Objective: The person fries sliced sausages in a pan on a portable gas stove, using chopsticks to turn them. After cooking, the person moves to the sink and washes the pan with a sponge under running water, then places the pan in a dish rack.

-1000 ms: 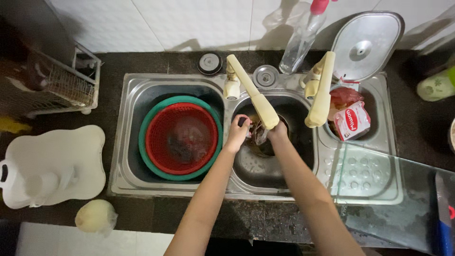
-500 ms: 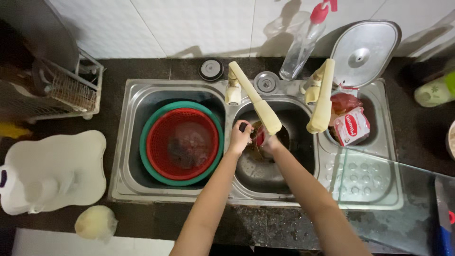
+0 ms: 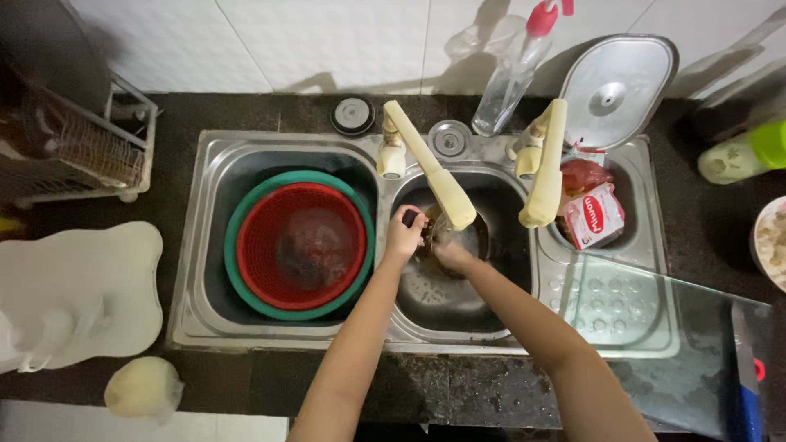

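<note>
Both hands in middle sink basin (image 3: 458, 307) under cream tap (image 3: 430, 176). Left hand (image 3: 403, 236) and right hand (image 3: 449, 252) closed round small dark object (image 3: 432, 233), identity unclear; likely wet, slippery, so hold firmly

We see both bare forearms extended forward and converging. Left hand (image 3: 403, 236): wrist straight, fingers curled closed around something small and dark. Right hand (image 3: 452, 252): just beside the left, nearly touching, fingers bent inward; its grip we cannot tell.
</note>
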